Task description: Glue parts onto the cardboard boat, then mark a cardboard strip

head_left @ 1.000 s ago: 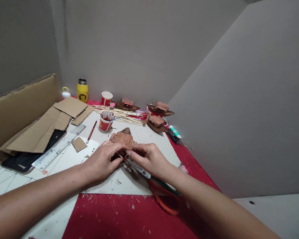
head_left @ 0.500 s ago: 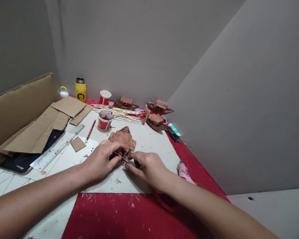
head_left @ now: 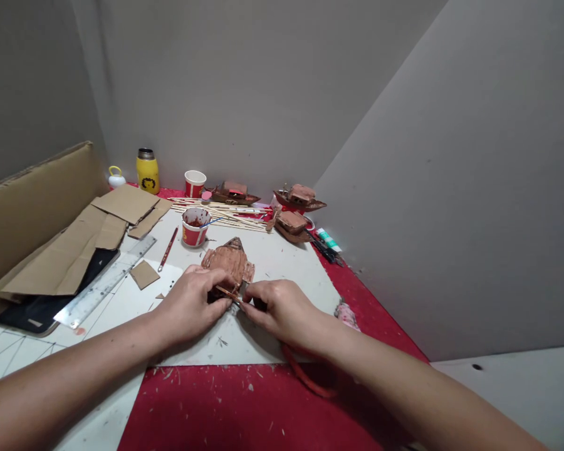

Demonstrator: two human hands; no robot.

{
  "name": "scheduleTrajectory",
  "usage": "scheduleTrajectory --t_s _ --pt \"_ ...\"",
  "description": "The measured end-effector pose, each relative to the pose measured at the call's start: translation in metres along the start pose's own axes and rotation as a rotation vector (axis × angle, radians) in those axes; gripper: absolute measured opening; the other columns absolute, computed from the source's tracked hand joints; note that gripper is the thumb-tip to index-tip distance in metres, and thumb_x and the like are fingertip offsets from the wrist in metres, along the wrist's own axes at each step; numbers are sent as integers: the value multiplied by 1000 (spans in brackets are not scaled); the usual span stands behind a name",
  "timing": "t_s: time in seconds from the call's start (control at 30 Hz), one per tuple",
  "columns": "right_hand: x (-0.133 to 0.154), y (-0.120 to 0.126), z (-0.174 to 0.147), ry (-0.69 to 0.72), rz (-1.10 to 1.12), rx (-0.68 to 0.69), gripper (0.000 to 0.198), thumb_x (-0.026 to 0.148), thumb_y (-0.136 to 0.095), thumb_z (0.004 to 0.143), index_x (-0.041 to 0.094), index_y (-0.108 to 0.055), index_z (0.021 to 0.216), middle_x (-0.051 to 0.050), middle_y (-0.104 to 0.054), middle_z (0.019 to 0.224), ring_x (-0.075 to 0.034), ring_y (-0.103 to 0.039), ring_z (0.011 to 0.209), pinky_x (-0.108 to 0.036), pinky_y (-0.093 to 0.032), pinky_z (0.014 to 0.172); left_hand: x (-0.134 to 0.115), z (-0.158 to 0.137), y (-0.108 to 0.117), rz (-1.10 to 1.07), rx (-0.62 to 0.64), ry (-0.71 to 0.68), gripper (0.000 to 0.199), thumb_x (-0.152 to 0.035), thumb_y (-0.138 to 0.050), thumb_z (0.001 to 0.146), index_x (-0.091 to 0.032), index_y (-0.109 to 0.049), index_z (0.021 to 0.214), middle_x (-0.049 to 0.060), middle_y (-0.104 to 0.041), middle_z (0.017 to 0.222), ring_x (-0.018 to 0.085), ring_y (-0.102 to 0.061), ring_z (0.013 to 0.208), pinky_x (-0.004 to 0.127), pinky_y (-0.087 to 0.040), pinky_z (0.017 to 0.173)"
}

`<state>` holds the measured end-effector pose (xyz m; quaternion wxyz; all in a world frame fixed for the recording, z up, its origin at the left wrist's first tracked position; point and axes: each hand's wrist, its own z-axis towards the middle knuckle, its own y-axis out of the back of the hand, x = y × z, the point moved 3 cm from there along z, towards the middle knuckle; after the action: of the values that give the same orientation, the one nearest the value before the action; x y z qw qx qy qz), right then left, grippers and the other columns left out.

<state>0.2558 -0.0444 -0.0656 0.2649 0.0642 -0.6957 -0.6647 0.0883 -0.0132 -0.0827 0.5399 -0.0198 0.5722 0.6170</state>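
So your little boat (head_left: 228,262) is a brown plank-style thing, sitting just on the near side of the paint cup (head_left: 195,237) and slightly right of it. Its dark pointed tip aims away from you, a rough flap juts off its right side, and your left hand (head_left: 195,300) hides some of the near left part. The thin brown stick (head_left: 229,292) is farther from the cup, slanting down rightward to your right hand (head_left: 282,307). Can't tell if it touches the boat.

Dim, diffuse light leaves the flat grey walls (head_left: 225,81) darkest at left. Soft shadow underlies the bare right hand (head_left: 282,313).
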Motion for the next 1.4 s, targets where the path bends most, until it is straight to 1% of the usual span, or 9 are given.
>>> scheduleTrajectory --t_s 0.17,0.27,0.4,0.63,0.83,1.07,1.23,1.4 --pt "2 4 4 11 -59 54 12 20 -59 85 17 -70 81 -5 -70 71 -13 -57 58 -23 -32 56 -1 2 0 5 16 9 15 -11 -64 78 -22 -66 89 0 -72 88 20 -62 88 39 -44 88" --pt "4 7 5 13 -77 85 14 20 -57 87 16 -69 83 -7 -71 73 -13 -57 60 -23 -32 57 -2 3 0 11 7 0 17 -10 -65 77 -22 -66 88 0 -73 88 21 -63 87 39 -44 86" --pt "3 8 7 17 -90 112 12 19 -57 85 15 -69 83 -8 -72 76 -15 -59 61 -24 -32 58 -3 3 0 24 13 8 15 -11 -67 77 -22 -67 87 0 -73 88 22 -63 86 39 -43 85" --pt "2 9 7 49 -114 106 14 22 -57 87 16 -70 85 -9 -74 78 -16 -62 65 -25 -32 58 -3 3 0 27 -20 3 10 -18 -66 80 -22 -67 90 0 -73 84 21 -64 83 38 -43 85" --pt "1 9 10 47 -128 94 16 23 -57 88 16 -71 86 -9 -74 79 -16 -63 65 -25 -31 58 0 4 -2 50 -44 -37 11 -17 -66 83 -23 -66 93 -1 -73 85 20 -64 84 38 -42 87" --pt "1 7 10 46 -110 89 16 22 -57 88 16 -72 87 -9 -75 81 -17 -63 66 -26 -31 58 0 3 -2 30 -58 -28 17 -16 -64 85 -23 -62 100 0 -72 86 21 -61 86 39 -43 85" --pt "0 6 11 49 -112 85 16 24 -58 88 16 -72 86 -8 -73 78 -15 -61 63 -25 -31 57 2 1 -5 19 -69 -45 25 -14 -62 85 -24 -58 107 0 -72 87 21 -62 88 41 -43 87" --pt "-3 5 10 38 -100 73 15 24 -58 87 16 -71 85 -9 -73 78 -16 -61 63 -26 -31 58 2 1 -6 29 -63 -48 25 -17 -62 86 -25 -57 109 1 -72 91 23 -62 92 42 -42 87"
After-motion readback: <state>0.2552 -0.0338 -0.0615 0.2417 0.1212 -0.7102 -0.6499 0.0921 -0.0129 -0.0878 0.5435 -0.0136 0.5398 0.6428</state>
